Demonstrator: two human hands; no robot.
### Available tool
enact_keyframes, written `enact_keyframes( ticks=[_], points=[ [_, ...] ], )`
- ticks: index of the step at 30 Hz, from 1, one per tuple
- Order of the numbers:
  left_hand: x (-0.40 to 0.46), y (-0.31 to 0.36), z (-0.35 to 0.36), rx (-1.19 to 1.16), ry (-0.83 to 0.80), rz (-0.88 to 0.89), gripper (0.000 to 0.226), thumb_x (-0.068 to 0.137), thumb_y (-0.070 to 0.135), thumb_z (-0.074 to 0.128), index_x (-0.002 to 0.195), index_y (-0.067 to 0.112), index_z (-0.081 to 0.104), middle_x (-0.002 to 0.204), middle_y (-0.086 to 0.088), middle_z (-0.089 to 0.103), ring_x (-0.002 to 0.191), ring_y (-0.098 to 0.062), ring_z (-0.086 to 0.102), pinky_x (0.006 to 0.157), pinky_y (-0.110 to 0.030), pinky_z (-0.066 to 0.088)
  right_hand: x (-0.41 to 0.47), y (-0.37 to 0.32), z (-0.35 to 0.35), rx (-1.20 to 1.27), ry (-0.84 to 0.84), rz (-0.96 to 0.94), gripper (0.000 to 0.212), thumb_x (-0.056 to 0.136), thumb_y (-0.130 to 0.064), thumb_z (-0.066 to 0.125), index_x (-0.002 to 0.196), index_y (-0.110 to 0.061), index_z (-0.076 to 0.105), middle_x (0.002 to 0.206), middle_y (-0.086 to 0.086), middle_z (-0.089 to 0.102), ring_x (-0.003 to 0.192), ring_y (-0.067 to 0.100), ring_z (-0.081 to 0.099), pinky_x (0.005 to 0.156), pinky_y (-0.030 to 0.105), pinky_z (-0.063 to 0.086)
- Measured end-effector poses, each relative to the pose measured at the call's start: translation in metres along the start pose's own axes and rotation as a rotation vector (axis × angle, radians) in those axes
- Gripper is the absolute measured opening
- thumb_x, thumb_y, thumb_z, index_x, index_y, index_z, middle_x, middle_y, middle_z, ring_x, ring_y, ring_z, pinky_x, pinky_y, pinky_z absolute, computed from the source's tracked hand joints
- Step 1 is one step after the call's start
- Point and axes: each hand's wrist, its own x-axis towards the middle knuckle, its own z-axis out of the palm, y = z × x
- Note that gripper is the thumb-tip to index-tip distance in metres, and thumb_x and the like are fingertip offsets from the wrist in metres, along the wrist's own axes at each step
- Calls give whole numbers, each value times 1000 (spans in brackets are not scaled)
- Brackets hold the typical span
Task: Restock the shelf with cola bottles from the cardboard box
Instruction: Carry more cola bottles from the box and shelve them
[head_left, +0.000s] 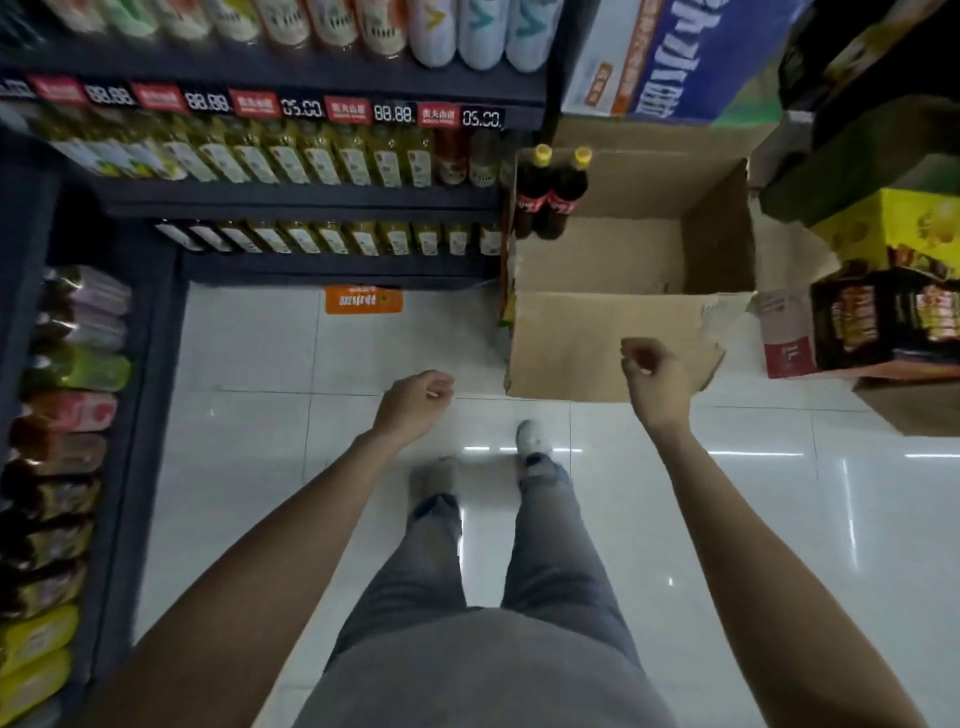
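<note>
An open cardboard box (613, 343) stands on the floor ahead and to the right. Two dark cola bottles (548, 200) with yellow caps and red labels stand upright in its far left corner; the rest of the box floor is bare. My left hand (415, 400) hangs over the floor tiles with fingers curled and nothing in it. My right hand (657, 379) hovers over the box's near flap, fingers also curled and holding nothing. The dark shelf unit (311, 200) with rows of bottles stands ahead on the left.
A second shelf (67, 441) of coloured bottles runs along the left side. Stacked cartons (883, 322) and a blue and white box (675, 57) crowd the right and far right. White floor tiles (249, 415) lie between the shelves and my feet.
</note>
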Motion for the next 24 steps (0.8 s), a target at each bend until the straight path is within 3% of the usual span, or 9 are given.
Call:
enact_keyframes(
  ticks=[3, 8, 11, 14, 19, 24],
  points=[
    [49, 40, 5, -48, 32, -13, 24, 93, 26, 58, 115, 19, 64, 114, 2, 66, 103, -14, 62, 85, -24, 47, 88, -9, 7, -35, -73, -51, 24, 87, -6, 53, 108, -7, 64, 104, 13, 68, 98, 27, 62, 85, 30, 47],
    [132, 105, 16, -188, 258, -47, 27, 90, 14, 60, 118, 16, 62, 112, -1, 66, 102, -15, 61, 90, -24, 45, 208, -26, 26, -92, -189, -53, 32, 90, -7, 54, 122, -9, 56, 120, 8, 63, 107, 22, 60, 85, 22, 42],
    [185, 136, 35, -215, 411, -2, 37, 88, 16, 63, 125, 14, 57, 123, -3, 60, 111, -16, 55, 92, -31, 45, 266, -23, 49, -85, -244, -91, 44, 90, -9, 58, 133, -11, 45, 132, 5, 54, 118, 21, 53, 94, 29, 43],
    [233, 150, 57, -230, 435, 7, 46, 86, 22, 67, 130, 18, 52, 124, -3, 58, 111, -18, 56, 90, -33, 47, 310, -15, 75, -87, -321, -77, 60, 90, -15, 62, 142, -14, 32, 142, 6, 45, 127, 23, 46, 99, 34, 43],
    [282, 157, 59, -30, 538, -7, 48, 85, 26, 66, 130, 21, 50, 118, -5, 56, 105, -21, 55, 84, -32, 47, 348, -14, 109, -89, -294, -150, 79, 77, -23, 76, 141, -11, 32, 143, 10, 44, 129, 27, 44, 104, 40, 40],
    [307, 176, 61, 216, 724, 31, 52, 85, 23, 64, 134, 16, 47, 128, -10, 50, 120, -27, 45, 96, -36, 42, 355, -20, 135, -55, -168, -212, 72, 71, -31, 80, 126, -7, 40, 128, 11, 55, 117, 32, 54, 88, 43, 49]
  ],
)
